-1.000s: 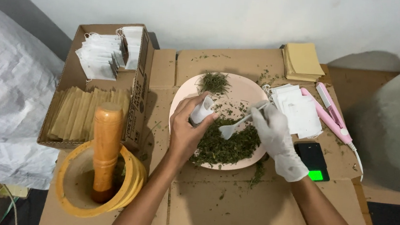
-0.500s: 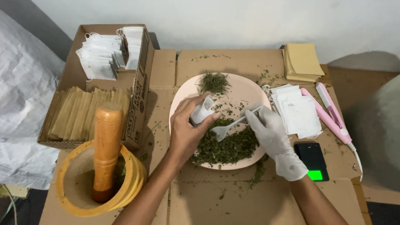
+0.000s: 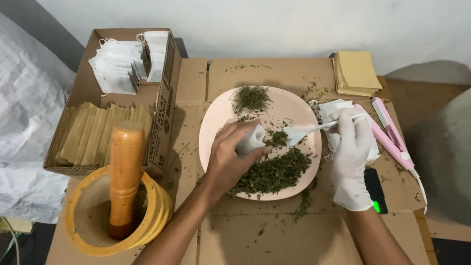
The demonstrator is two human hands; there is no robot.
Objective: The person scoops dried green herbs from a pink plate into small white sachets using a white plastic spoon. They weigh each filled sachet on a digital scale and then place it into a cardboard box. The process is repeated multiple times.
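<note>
— Cardboard covers the desk (image 3: pixel 270 249); what's in hand?
— Left hand (image 3: pixel 230 160) fingers pinch a small white sachet (image 3: pixel 252 139) over the pink plate (image 3: pixel 219 125). Gloved right hand (image 3: pixel 353 154) fingers are closed on a white plastic fork (image 3: pixel 303 131) carrying dried herbs (image 3: pixel 274 173).
— Handling?
— Sachet looks light, limp, probably tearable; hold it near its mouth.

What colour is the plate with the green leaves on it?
Pale pink plate, seen from the head camera.
</note>
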